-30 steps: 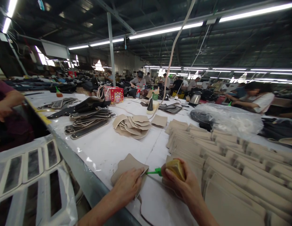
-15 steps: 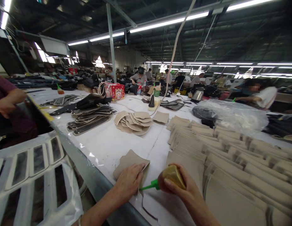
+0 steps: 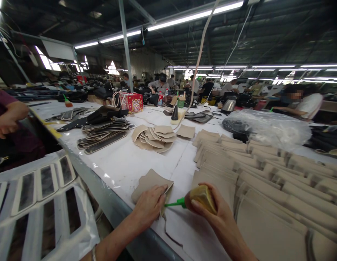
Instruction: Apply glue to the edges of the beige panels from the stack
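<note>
Near the table's front edge, my left hand is closed on a beige piece, which has one edge raised under the fingers. My right hand is wrapped round a bottle of amber liquid, tilted sideways. The bottle's green nozzle points left, its tip at the raised edge of the beige piece beside my left fingers. Overlapping rows of beige pieces lie to the right of my right hand. A smaller pile of beige pieces sits farther back.
Dark straps are stacked at the back left. Behind stand a red bag and a black-tipped container. Clear plastic lies at the back right. A rack of framed pieces and a person's hand are at the left.
The nozzle tip has moved slightly up and right along the edge of the beige piece, with my right hand following. My left hand keeps its hold. The person's hand at the left has shifted.
</note>
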`<state>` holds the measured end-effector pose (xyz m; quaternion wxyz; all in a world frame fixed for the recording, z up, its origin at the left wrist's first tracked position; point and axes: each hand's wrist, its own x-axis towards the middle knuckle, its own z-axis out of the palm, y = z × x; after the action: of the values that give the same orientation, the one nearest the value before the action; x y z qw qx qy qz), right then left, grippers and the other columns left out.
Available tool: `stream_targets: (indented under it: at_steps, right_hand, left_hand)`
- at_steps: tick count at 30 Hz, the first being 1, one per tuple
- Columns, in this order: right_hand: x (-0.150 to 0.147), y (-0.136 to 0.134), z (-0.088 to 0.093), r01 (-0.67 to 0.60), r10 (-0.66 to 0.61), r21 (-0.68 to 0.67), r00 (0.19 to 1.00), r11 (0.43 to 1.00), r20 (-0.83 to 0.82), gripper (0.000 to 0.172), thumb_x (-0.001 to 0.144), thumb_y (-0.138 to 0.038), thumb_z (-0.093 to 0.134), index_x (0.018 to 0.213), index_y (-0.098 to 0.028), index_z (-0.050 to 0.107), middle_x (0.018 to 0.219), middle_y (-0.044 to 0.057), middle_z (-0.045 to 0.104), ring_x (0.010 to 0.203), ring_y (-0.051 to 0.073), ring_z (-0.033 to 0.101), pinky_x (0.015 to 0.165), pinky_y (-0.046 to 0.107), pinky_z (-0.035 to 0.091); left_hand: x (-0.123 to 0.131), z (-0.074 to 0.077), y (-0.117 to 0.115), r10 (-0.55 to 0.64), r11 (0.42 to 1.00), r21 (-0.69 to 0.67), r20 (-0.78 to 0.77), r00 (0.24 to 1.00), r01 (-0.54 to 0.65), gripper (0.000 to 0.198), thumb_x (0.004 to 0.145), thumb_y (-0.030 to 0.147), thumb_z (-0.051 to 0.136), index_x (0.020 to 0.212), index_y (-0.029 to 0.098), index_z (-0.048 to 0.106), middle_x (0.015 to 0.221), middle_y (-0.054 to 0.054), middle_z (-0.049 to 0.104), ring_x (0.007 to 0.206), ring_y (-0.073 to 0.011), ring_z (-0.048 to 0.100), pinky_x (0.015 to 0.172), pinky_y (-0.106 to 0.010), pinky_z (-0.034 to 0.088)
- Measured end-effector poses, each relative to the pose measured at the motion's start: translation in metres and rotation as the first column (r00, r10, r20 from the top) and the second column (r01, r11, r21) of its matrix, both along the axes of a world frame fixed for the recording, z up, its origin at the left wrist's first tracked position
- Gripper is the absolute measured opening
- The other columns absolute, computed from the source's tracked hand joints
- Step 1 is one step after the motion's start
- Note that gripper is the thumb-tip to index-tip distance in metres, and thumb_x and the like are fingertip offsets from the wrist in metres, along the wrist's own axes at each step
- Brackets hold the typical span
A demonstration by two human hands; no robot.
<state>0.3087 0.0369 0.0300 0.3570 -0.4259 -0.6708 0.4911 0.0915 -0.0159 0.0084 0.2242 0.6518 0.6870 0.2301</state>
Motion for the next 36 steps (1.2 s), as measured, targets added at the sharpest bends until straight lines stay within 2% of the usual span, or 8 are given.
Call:
stream_targets:
  at_steps: [5,11,16,22,25,29,32,36]
  right_hand:
    - [0.001,0.001,0.002,-0.127,0.127,-0.055,0.992,0.99,-0.003,0.058,0.075,-0.053,0.071,0.118,-0.024,0.044,0.089,-0.001,0.063,0.08,0.023,0.06,0.072,0.032,0.046]
    - [0.006,0.009,0.003,-0.032,0.019,0.164,0.997,0.986,0.08,0.053,0.078,-0.052,0.07,0.118,-0.026,0.046,0.091,-0.001,0.062,0.079,0.022,0.06,0.075,0.033,0.045]
    - [0.008,0.01,0.003,-0.11,0.098,0.186,0.993,0.976,0.072,0.049,0.08,-0.047,0.07,0.119,-0.028,0.046,0.095,-0.002,0.062,0.081,0.021,0.061,0.073,0.029,0.046]
    - [0.007,0.024,0.004,-0.041,0.01,0.314,0.995,0.949,0.097,0.048,0.081,-0.047,0.068,0.119,-0.027,0.046,0.094,-0.001,0.061,0.076,0.02,0.06,0.069,0.031,0.046]
    - [0.007,0.024,0.003,-0.057,0.03,0.325,0.996,0.944,0.088,0.047,0.082,-0.046,0.068,0.119,-0.028,0.046,0.094,-0.001,0.061,0.077,0.02,0.06,0.07,0.03,0.046]
    - [0.006,0.02,0.003,-0.109,0.09,0.269,0.992,0.957,0.083,0.046,0.082,-0.045,0.068,0.119,-0.029,0.045,0.09,-0.003,0.061,0.074,0.018,0.06,0.068,0.029,0.047]
    - [0.004,0.026,0.003,-0.045,0.016,0.315,0.996,0.948,0.091,0.048,0.081,-0.048,0.068,0.119,-0.027,0.047,0.092,-0.002,0.062,0.075,0.02,0.06,0.068,0.03,0.047]
    - [0.001,0.037,0.002,0.042,-0.096,0.413,0.989,0.91,0.11,0.05,0.08,-0.051,0.068,0.119,-0.026,0.049,0.102,0.003,0.061,0.083,0.023,0.06,0.076,0.035,0.046]
  left_hand:
    - [0.0,0.0,0.0,-0.006,1.0,-0.007,0.006,1.0,0.006,0.046,0.092,0.027,0.031,0.13,0.016,0.053,0.126,-0.006,0.061,0.115,-0.0184,0.055,0.104,-0.03,0.039]
    - [0.0,-0.003,0.001,-0.009,1.0,-0.002,0.001,1.0,0.009,0.045,0.093,0.027,0.03,0.129,0.017,0.054,0.124,-0.005,0.061,0.114,-0.0173,0.056,0.102,-0.028,0.04]
    - [-0.001,-0.005,0.002,-0.013,1.0,0.008,0.004,1.0,0.013,0.045,0.093,0.027,0.03,0.129,0.016,0.054,0.124,-0.006,0.062,0.113,-0.0191,0.056,0.101,-0.031,0.041]
    - [-0.002,-0.005,0.002,-0.016,1.0,0.009,-0.003,1.0,0.016,0.044,0.093,0.026,0.03,0.127,0.017,0.055,0.124,-0.006,0.062,0.113,-0.0187,0.057,0.103,-0.032,0.041]
    - [-0.002,-0.007,0.002,-0.013,1.0,0.014,0.002,1.0,0.013,0.044,0.093,0.026,0.029,0.127,0.016,0.056,0.123,-0.007,0.062,0.112,-0.0188,0.057,0.103,-0.031,0.041]
    - [-0.002,-0.007,0.003,-0.014,1.0,0.022,0.008,1.0,0.014,0.045,0.093,0.026,0.029,0.127,0.016,0.056,0.121,-0.007,0.063,0.111,-0.0192,0.058,0.101,-0.031,0.042]
    - [-0.002,-0.004,0.004,-0.02,1.0,0.015,0.013,1.0,0.02,0.045,0.094,0.027,0.028,0.128,0.016,0.056,0.121,-0.007,0.063,0.111,-0.0193,0.058,0.102,-0.032,0.042]
    - [-0.001,-0.001,0.003,-0.018,1.0,-0.004,0.021,1.0,0.019,0.045,0.093,0.026,0.028,0.129,0.017,0.054,0.124,-0.007,0.062,0.114,-0.0197,0.057,0.103,-0.034,0.04]
